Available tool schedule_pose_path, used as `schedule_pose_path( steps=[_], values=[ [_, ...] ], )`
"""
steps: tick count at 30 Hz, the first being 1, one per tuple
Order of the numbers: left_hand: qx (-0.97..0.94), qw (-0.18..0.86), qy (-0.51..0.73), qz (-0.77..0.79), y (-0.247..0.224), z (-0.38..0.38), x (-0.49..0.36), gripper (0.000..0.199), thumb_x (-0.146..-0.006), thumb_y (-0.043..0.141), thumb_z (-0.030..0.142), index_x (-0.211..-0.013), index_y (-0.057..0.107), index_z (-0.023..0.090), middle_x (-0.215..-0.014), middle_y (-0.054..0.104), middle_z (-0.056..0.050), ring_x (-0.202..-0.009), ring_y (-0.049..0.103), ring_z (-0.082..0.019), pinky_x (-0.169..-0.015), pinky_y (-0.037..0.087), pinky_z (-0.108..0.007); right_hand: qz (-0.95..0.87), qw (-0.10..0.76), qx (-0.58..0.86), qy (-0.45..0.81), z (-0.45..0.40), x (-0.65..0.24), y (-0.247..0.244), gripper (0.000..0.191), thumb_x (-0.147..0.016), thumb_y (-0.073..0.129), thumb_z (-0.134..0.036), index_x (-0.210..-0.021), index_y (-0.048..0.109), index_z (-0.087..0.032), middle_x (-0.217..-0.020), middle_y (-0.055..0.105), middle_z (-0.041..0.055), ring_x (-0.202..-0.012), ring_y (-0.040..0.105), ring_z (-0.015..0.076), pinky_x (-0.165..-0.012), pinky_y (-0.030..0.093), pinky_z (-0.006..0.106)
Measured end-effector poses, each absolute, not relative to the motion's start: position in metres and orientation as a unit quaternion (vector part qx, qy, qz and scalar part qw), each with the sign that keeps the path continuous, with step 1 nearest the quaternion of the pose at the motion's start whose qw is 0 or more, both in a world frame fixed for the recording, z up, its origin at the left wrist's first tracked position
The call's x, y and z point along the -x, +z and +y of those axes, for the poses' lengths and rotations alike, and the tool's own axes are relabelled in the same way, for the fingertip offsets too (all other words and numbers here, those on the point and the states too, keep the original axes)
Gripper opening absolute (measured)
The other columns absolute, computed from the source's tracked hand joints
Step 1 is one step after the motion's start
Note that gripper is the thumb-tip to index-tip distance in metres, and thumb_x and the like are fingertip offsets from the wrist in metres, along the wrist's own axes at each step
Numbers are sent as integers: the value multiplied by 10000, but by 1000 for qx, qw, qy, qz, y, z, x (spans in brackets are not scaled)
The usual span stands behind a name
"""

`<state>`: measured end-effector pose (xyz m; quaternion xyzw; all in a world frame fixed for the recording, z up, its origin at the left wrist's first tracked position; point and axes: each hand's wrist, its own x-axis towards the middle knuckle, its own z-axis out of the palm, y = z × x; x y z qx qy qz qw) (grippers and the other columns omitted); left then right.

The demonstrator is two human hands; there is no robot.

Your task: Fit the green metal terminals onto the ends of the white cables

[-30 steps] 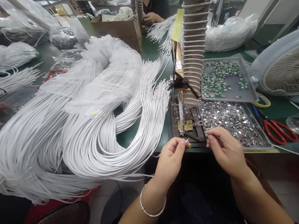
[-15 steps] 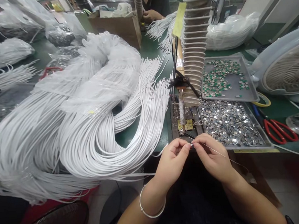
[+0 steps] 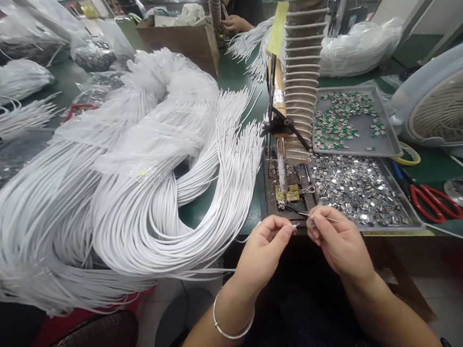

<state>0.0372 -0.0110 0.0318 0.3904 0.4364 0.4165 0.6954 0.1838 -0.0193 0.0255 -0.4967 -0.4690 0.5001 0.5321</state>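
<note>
My left hand [image 3: 263, 248] is closed, thumb against forefinger, on the end of a white cable, whose small tip [image 3: 295, 226] pokes out at the fingertips. My right hand [image 3: 338, 237] pinches a thin solder wire [image 3: 341, 220] that runs across the fingers; a small metal piece [image 3: 312, 223] shows at its fingertips. A narrow gap separates the two hands. Just beyond them, a soldering iron [image 3: 282, 164] is fixed upright, tip down, over a dark stand with a yellow sponge [image 3: 293, 192].
Bundled white cables [image 3: 178, 215] cover the left side. At right are a tray of green-and-silver connectors [image 3: 342, 111], a tray of silver metal shells [image 3: 357, 190], red-handled pliers [image 3: 436, 200] and a fan [image 3: 450, 103]. A ribbed hose [image 3: 306, 55] hangs behind the iron. Another person [image 3: 238, 7] sits opposite.
My hands were touching at the fingertips and have parted. The right hand has shifted slightly right and turned, with the solder wire now higher, near the iron's base.
</note>
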Motion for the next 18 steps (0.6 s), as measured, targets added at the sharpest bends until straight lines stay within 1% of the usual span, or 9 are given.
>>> schedule_pose_path(
  steps=[4, 7, 11, 14, 18],
  values=[
    [-377, 699, 424, 436, 34, -11, -39, 174, -789, 630, 331, -735, 578, 174, -756, 577, 7, -753, 513, -121, -747, 420, -242, -549, 485, 524, 434, -21, -178, 29, 127, -855, 547, -267, -763, 602, -200, -600, 473, -44, -507, 424, 67, -486, 357, 204],
    [-381, 697, 420, 439, 35, -11, -40, 177, -790, 626, 335, -738, 577, 172, -751, 571, 4, -739, 506, -120, -733, 421, -242, -558, 483, 525, 424, -23, -175, 30, 105, -848, 546, -264, -789, 613, -208, -625, 493, -38, -507, 428, 67, -466, 351, 199],
    [-391, 690, 412, 449, 34, -12, -39, 171, -785, 627, 331, -743, 580, 172, -749, 566, 6, -727, 497, -119, -712, 416, -238, -551, 487, 526, 428, -23, -175, 28, 117, -835, 554, -267, -751, 604, -202, -653, 513, -32, -499, 425, 59, -454, 344, 194],
    [-403, 686, 411, 446, 33, -13, -39, 161, -785, 622, 320, -742, 577, 172, -754, 584, 1, -736, 524, -128, -722, 425, -249, -528, 484, 531, 454, -23, -176, 25, 136, -831, 548, -283, -737, 598, -198, -591, 481, -44, -485, 421, 64, -457, 353, 194],
    [-420, 665, 410, 462, 36, -14, -40, 134, -773, 621, 291, -744, 570, 170, -754, 576, -5, -719, 523, -130, -693, 425, -249, -509, 471, 546, 469, -23, -177, 26, 154, -817, 560, -309, -723, 584, -189, -519, 450, -57, -466, 420, 71, -448, 362, 192]
  ],
)
